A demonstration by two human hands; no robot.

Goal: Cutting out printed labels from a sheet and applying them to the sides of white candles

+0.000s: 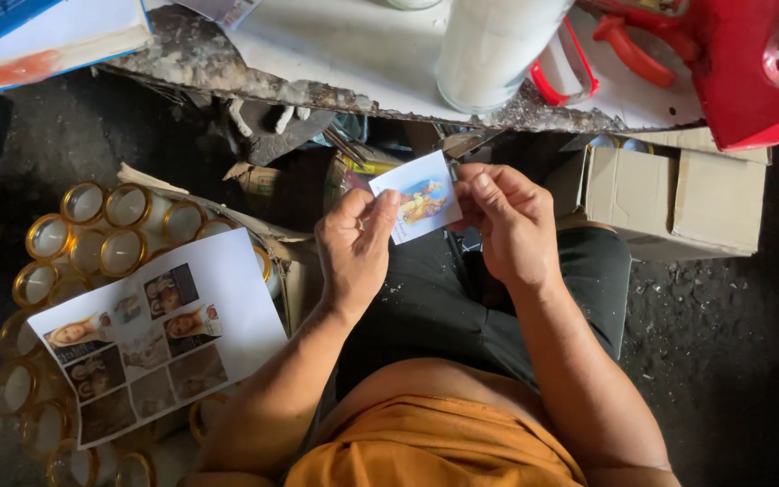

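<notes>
Gripping small picture card [418, 206], long axis tilted up-right: left hand [353, 252], right hand [508, 225].

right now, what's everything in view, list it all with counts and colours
picture card: one, white with a colourful figure, held between both hands
printed sheet: one, white with several photo prints, lying on the candle glasses at left
candle glasses: many, clear with gold rims and white wax, packed at left; exact count hidden by the sheet
tall candle glass: one, white, on the worktable edge
worktable: one, white top with a crumbling edge, along the top
cardboard box: one, brown, at right
red object: one, top right, kind unclear
left hand: grip on the card's left edge
right hand: grip on the card's right edge
</notes>
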